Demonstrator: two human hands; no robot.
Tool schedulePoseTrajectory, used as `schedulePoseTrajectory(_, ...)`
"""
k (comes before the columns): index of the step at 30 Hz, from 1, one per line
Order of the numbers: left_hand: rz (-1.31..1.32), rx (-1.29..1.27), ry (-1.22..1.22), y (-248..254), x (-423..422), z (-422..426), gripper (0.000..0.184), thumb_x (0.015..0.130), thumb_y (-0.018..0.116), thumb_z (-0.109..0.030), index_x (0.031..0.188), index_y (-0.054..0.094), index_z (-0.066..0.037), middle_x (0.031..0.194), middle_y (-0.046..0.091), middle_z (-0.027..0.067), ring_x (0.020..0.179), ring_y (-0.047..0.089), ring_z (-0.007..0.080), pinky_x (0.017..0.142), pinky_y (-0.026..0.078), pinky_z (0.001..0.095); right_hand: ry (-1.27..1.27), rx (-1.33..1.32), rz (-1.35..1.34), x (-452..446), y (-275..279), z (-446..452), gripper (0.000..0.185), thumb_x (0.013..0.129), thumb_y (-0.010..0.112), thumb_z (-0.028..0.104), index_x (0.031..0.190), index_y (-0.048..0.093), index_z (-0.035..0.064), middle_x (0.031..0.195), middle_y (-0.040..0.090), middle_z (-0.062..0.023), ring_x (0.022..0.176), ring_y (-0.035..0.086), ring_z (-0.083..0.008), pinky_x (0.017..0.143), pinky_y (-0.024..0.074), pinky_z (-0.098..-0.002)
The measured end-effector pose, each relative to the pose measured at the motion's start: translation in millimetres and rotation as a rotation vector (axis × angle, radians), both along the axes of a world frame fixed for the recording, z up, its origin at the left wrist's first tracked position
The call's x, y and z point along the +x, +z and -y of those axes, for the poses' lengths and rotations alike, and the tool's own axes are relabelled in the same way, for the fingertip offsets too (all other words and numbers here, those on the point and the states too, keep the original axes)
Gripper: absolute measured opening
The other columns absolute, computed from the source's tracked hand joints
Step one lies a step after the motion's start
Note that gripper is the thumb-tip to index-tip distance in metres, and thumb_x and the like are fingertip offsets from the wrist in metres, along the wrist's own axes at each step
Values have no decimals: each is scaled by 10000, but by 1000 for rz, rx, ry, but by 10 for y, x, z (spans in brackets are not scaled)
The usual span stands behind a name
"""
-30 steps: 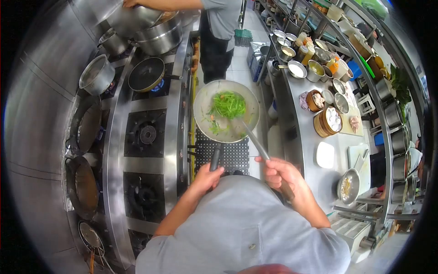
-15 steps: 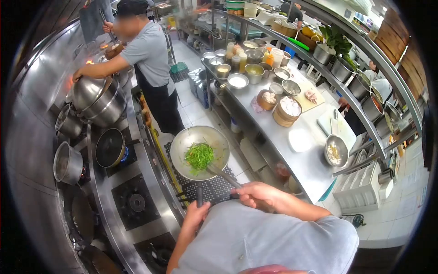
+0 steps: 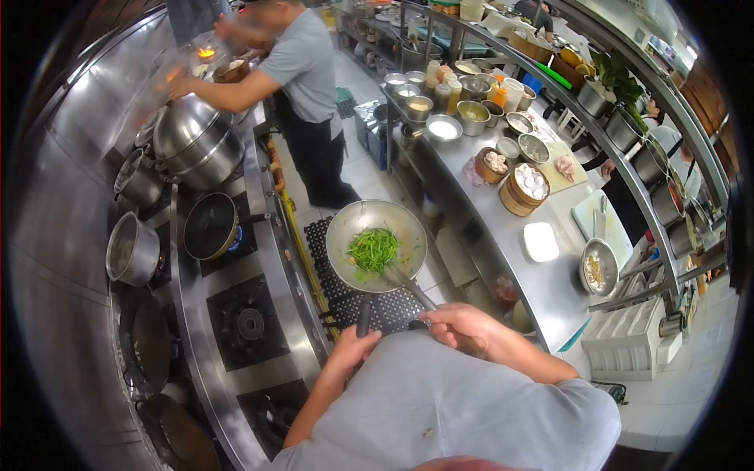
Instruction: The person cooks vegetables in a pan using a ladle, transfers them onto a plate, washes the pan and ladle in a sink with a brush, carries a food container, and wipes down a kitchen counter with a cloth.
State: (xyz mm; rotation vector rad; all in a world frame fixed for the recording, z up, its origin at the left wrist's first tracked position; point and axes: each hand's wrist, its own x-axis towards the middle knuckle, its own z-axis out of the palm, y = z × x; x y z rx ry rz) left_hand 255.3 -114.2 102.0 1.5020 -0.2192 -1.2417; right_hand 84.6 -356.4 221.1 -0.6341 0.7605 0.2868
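Note:
A steel wok (image 3: 338,243) hangs in front of my body, above the floor mat, with a heap of cut green vegetables (image 3: 373,250) in it. My left hand (image 3: 355,347) is closed round the wok's dark handle (image 3: 364,315). In my right hand (image 3: 462,325) is the shaft of a long-handled metal cooking utensil (image 3: 414,290). Its head rests in the wok at the edge of the greens, partly covered, so I cannot tell its exact kind.
Left is a stove with a bare burner (image 3: 250,323), a black frying pan (image 3: 211,226) and a large lidded pot (image 3: 198,145). A co-worker (image 3: 302,71) stands ahead near a flame. Right, a steel counter (image 3: 503,259) carries bowls, bamboo steamers (image 3: 525,190) and a white dish (image 3: 540,242).
My view has turned left, so the surroundings, wok and hands appear farther right. My grips are unchanged. The co-worker's near hand has moved off the domed lid, towards the flame.

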Motion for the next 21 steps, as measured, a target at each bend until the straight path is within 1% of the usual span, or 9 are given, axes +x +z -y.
schedulePoseTrajectory(4,-18,-7,21,54,-16,-4,250,986,765,-227,826,638,-83,646,569,-24,535,509,92,503,382,272,0,12,3,9,25,-2,264,1085,650,135,1246,579,-62,780,543,-19,588,510,-109,479,461,-251)
schedulePoseTrajectory(8,-40,-16,16,-35,-2,-38,239,985,766,-227,844,640,-79,651,574,-24,538,515,93,504,389,273,-3,18,19,-10,6,-17,265,1085,652,136,1247,582,-62,782,546,-16,596,513,-107,485,460,-254)
schedulePoseTrajectory(12,-1,18,-21,-79,-34,-64,237,986,764,-230,851,641,-79,654,575,-25,543,516,91,506,394,270,-14,47,15,-48,-22,-76,273,1088,648,139,1266,581,-57,785,542,-13,607,508,-107,494,462,-256)
schedulePoseTrajectory(15,-15,33,-84,-219,-32,-51,245,983,765,-237,841,644,-78,667,580,-22,549,517,90,506,396,270,-74,77,-32,-147,41,-138,287,1095,636,140,1298,570,-52,791,538,-8,614,498,-105,502,460,-255)
schedulePoseTrajectory(17,-47,29,-137,-268,-49,-41,250,980,767,-242,836,646,-77,675,584,-20,552,518,90,506,398,271,-99,15,-64,-254,36,-185,310,1098,628,145,1327,552,-50,796,535,-4,623,490,-102,509,454,-251)
schedulePoseTrajectory(19,-69,26,-159,-299,-75,-1,265,979,767,-252,821,648,-75,687,592,-15,557,522,93,504,402,274,-147,18,-90,-358,51,-242,325,1098,629,152,1338,544,-51,790,532,-3,617,488,-101,505,447,-251)
schedulePoseTrajectory(21,-89,31,-213,-433,-68,31,259,978,767,-252,833,651,-71,688,594,-14,557,524,96,505,405,275,-209,21,-127,-475,68,-314,340,1097,630,158,1348,536,-52,784,528,-1,612,486,-99,501,439,-251)
